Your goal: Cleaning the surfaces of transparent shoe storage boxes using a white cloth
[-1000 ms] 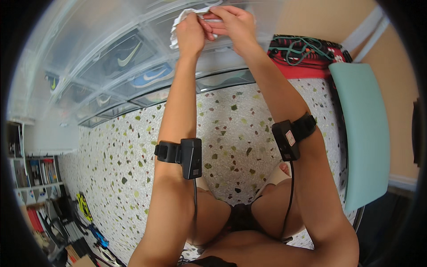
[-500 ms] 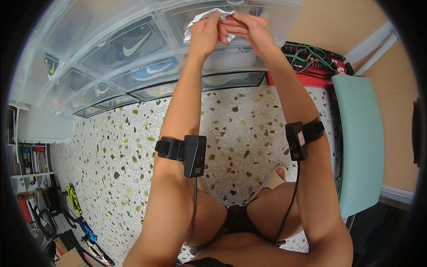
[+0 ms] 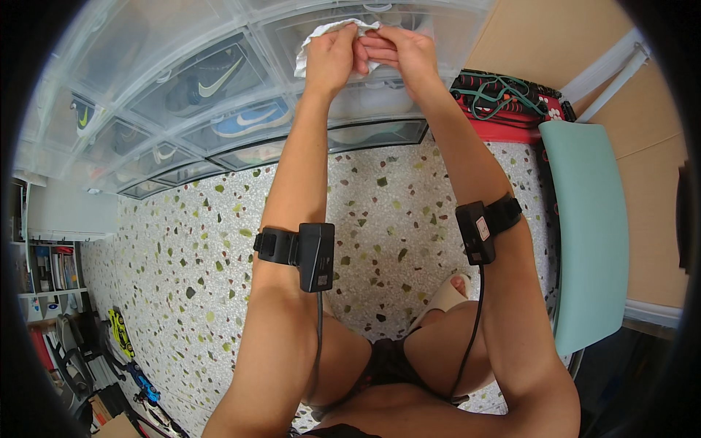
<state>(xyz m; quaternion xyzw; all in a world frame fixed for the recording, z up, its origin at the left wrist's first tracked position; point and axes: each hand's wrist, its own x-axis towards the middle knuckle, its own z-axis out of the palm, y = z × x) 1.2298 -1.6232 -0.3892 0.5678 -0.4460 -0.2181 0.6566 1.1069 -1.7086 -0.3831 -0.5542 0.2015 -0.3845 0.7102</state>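
Both my arms reach up to the front of a stack of clear plastic shoe boxes (image 3: 272, 50). A crumpled thin white cloth (image 3: 301, 60), perhaps a wipe, spreads between my hands, close against a box front. My left hand (image 3: 333, 61) pinches it with the thumb on top. My right hand (image 3: 410, 57) has its thumb and fingers on the cloth's right edge, its fingertips meeting those of the left. Part of the cloth is hidden behind my fingers. A blue and white shoe (image 3: 250, 119) and a dark shoe (image 3: 212, 79) show through boxes to the left.
A red case (image 3: 496, 132) with green cords (image 3: 504, 98) stands right of the boxes. Beside my right arm is a pale green padded bench (image 3: 591, 241). Speckled terrazzo floor (image 3: 219, 241) lies below. Shelves (image 3: 58, 266) and toy-like blue and yellow items (image 3: 120, 332) are far left.
My hands and the cloth have shifted slightly left and down in the picture. My right forearm has moved a little inward. Both hands keep their hold on the cloth.
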